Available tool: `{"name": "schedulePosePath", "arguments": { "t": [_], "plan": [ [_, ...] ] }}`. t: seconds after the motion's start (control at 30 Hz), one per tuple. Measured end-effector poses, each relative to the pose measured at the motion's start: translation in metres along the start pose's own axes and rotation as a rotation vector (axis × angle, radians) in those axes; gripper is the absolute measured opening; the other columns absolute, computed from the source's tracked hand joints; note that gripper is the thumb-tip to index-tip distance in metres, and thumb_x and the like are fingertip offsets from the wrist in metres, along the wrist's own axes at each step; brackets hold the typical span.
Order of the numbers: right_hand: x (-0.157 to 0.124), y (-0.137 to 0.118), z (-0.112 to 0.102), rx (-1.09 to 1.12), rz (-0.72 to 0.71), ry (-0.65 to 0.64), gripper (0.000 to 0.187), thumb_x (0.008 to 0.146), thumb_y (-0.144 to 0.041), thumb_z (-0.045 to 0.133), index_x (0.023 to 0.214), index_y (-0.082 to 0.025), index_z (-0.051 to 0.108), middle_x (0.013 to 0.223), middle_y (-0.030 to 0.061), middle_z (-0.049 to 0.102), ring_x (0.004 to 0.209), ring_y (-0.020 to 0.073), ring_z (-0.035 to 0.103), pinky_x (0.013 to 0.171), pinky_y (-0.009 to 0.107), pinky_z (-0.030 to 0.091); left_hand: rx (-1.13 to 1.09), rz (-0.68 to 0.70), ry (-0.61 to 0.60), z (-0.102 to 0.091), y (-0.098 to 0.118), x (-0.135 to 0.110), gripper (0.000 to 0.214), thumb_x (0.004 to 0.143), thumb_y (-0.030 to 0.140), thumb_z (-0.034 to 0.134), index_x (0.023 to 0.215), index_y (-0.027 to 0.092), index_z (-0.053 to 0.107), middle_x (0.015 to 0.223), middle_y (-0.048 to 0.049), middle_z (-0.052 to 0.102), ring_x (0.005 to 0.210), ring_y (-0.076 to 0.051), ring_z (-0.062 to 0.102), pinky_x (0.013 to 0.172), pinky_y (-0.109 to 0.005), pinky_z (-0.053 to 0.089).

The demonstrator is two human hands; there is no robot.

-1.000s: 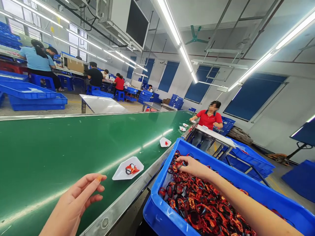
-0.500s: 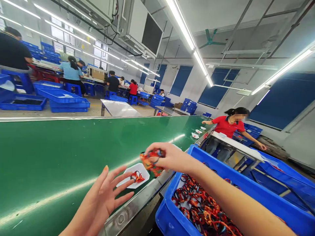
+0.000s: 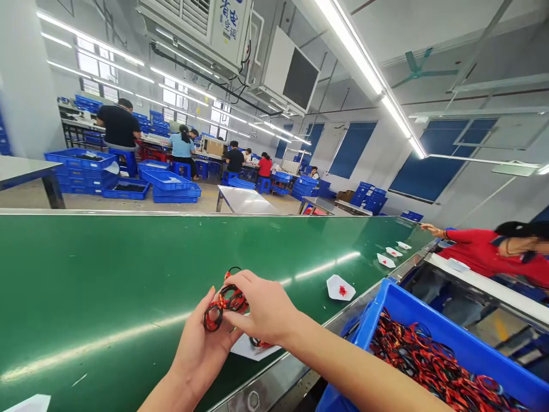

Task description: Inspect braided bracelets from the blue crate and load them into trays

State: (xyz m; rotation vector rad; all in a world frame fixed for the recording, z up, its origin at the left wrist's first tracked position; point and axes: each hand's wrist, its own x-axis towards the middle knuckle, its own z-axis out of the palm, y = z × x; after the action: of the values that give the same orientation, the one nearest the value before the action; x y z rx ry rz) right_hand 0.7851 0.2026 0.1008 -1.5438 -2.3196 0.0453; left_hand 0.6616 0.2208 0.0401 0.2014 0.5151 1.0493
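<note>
In front of me both hands meet at a bunch of thin red-and-black wire loops (image 3: 225, 303), just above the green belt. My right hand (image 3: 261, 306) pinches the bunch from the right with fingers closed over it. Palm up and cupped, my left hand (image 3: 203, 343) takes the bunch's left side, its thumb against the loops. Below the hands, a white paper tray (image 3: 254, 350) with similar red-and-black loops lies on the belt, partly covered by my right hand.
A blue bin (image 3: 392, 297) full of red-and-black loops stands right of the green conveyor belt (image 3: 107, 274). Another white tray (image 3: 337, 289) with a red piece lies farther along, and several more beyond. A co-worker in a red shirt (image 3: 476, 252) reaches over the belt at right.
My right hand has brought the bunch left to my left hand, which has gone from spread fingers to cupping it. The view has turned left, and another tray shows farther along.
</note>
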Motion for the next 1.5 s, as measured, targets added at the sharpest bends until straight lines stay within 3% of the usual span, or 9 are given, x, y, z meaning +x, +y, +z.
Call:
{"name": "schedulePosePath", "arguments": {
  "t": [0.27, 0.4, 0.53, 0.67, 0.77, 0.83, 1.5],
  "plan": [
    [-0.003, 0.005, 0.001, 0.217, 0.011, 0.034, 0.045, 0.072, -0.03, 0.067, 0.114, -0.028, 0.051, 0.114, 0.0005, 0.058, 0.096, 0.0178, 0.058, 0.082, 0.032, 0.047, 0.005, 0.037, 0.016, 0.004, 0.003, -0.002, 0.013, 0.082, 0.021, 0.056, 0.08, 0.011, 0.065, 0.083, -0.0121, 0.07, 0.071, -0.021, 0.066, 0.071, -0.043, 0.057],
    [-0.002, 0.008, 0.003, 0.442, 0.071, 0.092, 0.052, 0.068, -0.025, 0.069, 0.117, -0.025, 0.051, 0.112, 0.0028, 0.059, 0.096, 0.0174, 0.057, 0.081, 0.031, 0.046, -0.046, 0.013, 0.037, 0.004, 0.006, -0.001, 0.009, 0.08, 0.019, 0.059, 0.082, 0.012, 0.064, 0.095, -0.0143, 0.069, 0.083, -0.026, 0.067, 0.077, -0.047, 0.056],
    [0.005, 0.016, 0.004, 0.76, 0.21, 0.16, 0.034, 0.075, -0.028, 0.062, 0.109, -0.02, 0.058, 0.096, 0.0032, 0.064, 0.085, 0.0151, 0.058, 0.074, 0.028, 0.045, -0.116, -0.052, 0.107, 0.005, 0.01, 0.0, 0.013, 0.079, 0.02, 0.06, 0.088, 0.011, 0.062, 0.113, -0.0188, 0.062, 0.102, -0.034, 0.061, 0.08, -0.048, 0.055],
    [0.011, 0.028, 0.006, 1.215, 0.427, 0.282, 0.032, 0.075, -0.03, 0.06, 0.104, -0.016, 0.062, 0.077, 0.0014, 0.062, 0.064, 0.0092, 0.051, 0.064, 0.024, 0.042, -0.137, -0.098, 0.11, 0.007, 0.014, -0.001, 0.023, 0.078, 0.023, 0.061, 0.096, 0.009, 0.061, 0.12, -0.0223, 0.057, 0.107, -0.037, 0.057, 0.08, -0.046, 0.056],
    [0.011, 0.033, 0.005, 1.558, 0.514, 0.265, 0.029, 0.067, -0.026, 0.067, 0.093, -0.014, 0.067, 0.073, 0.0005, 0.061, 0.053, 0.0052, 0.043, 0.057, 0.02, 0.039, -0.123, -0.095, 0.111, 0.008, 0.015, -0.003, 0.027, 0.079, 0.023, 0.06, 0.101, 0.008, 0.06, 0.12, -0.023, 0.057, 0.107, -0.037, 0.057, 0.08, -0.046, 0.056],
    [0.011, 0.033, 0.004, 1.669, 0.524, 0.219, 0.026, 0.064, -0.022, 0.07, 0.088, -0.013, 0.069, 0.071, 0.0002, 0.061, 0.052, 0.0042, 0.041, 0.055, 0.019, 0.038, -0.102, -0.077, 0.106, 0.009, 0.015, -0.004, 0.028, 0.079, 0.023, 0.061, 0.102, 0.008, 0.06, 0.119, -0.0228, 0.058, 0.107, -0.038, 0.057, 0.08, -0.046, 0.056],
    [0.009, 0.033, 0.004, 1.681, 0.63, 0.153, 0.01, 0.066, -0.016, 0.068, 0.074, -0.011, 0.065, 0.061, -0.0018, 0.055, 0.05, 0.0033, 0.046, 0.052, 0.015, 0.041, -0.088, 0.11, 0.097, 0.016, 0.015, -0.016, 0.01, 0.08, 0.018, 0.06, 0.089, 0.013, 0.061, 0.111, -0.017, 0.064, 0.107, -0.038, 0.057, 0.083, -0.053, 0.053]
  ]
}}
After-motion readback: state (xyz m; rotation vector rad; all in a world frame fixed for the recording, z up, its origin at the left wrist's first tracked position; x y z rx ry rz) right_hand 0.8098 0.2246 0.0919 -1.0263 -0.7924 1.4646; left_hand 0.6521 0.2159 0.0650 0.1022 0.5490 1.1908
